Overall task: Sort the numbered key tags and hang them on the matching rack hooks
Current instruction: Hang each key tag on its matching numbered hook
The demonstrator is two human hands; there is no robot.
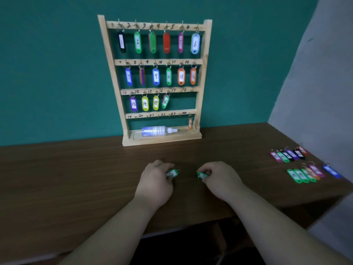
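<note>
Tags numbered one to sixteen hang in order on the wooden rack, which stands at the back of the desk against the wall. Its top two rows are full, and the third stops at tag 16, which hangs a little askew. From the spot marked 17 onward the pegs look bare, save for one orange tag under 24 in the bottom row. A spray bottle lies on its side in the rack's base tray, seemingly just parked out of the way. The person works low in front of the rack. The left hand has its fingers curled, pinching the left green tag with the ring sticking out past the fingertips. The right hand pinches the right green tag in much the same way. Whether the two tags touch the desk I cannot tell. Holding them side by side, labels up, looks like a way to compare the numbers, which are too blurred for me to read. Well off to the right, near the desk's edge, the loose tags lie in two neat rows, apparently so the next number is easy to find. I'd judge the job about two thirds done.
</note>
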